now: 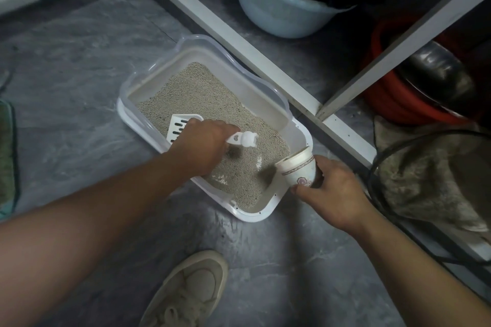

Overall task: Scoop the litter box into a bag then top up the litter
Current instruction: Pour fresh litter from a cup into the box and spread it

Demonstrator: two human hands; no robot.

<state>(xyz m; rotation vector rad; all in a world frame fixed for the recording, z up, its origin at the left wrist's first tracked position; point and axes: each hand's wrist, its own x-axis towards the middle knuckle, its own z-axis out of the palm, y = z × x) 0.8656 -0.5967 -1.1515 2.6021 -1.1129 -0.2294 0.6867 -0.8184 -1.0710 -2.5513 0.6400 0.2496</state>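
A white litter box (pixel 265 103) lies on the grey floor, holding beige litter (pixel 212 98). My left hand (pixel 202 146) grips the handle of a white slotted scoop (pixel 180 125); its blade rests on the litter by the box's left wall. My right hand (pixel 329 188) holds a white patterned cup (pixel 297 167), tipped on its side over the box's near right corner with its mouth turned to the litter. No bag is in view.
A white shelf frame (pixel 239 42) runs diagonally behind the box. Under it stand a pale blue tub (pixel 276 13) and a red basin with a dark pot (pixel 414 87). A black cable (pixel 377 167) and a cloth lie at right. My shoe (pixel 191 289) is near.
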